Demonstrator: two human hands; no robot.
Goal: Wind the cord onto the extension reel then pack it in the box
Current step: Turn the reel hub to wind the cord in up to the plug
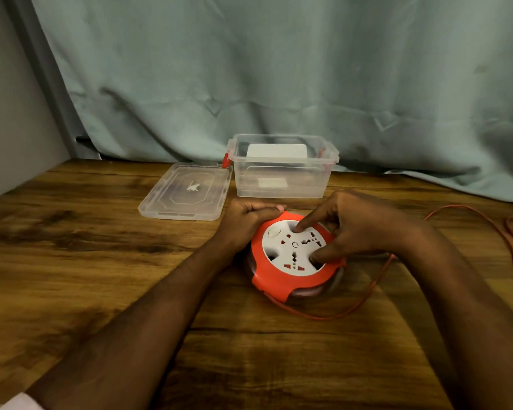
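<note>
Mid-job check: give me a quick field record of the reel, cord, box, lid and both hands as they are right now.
reel: orange extension reel flat on the wooden table, white socket face up
cord: orange cord trails loose to the right, not fully wound
box: clear box open, behind the reel
lid: clear lid flat on the table, left of the box
left hand: left hand grips the reel's far left rim
right hand: right hand, fingertips in the white face's recesses
</note>
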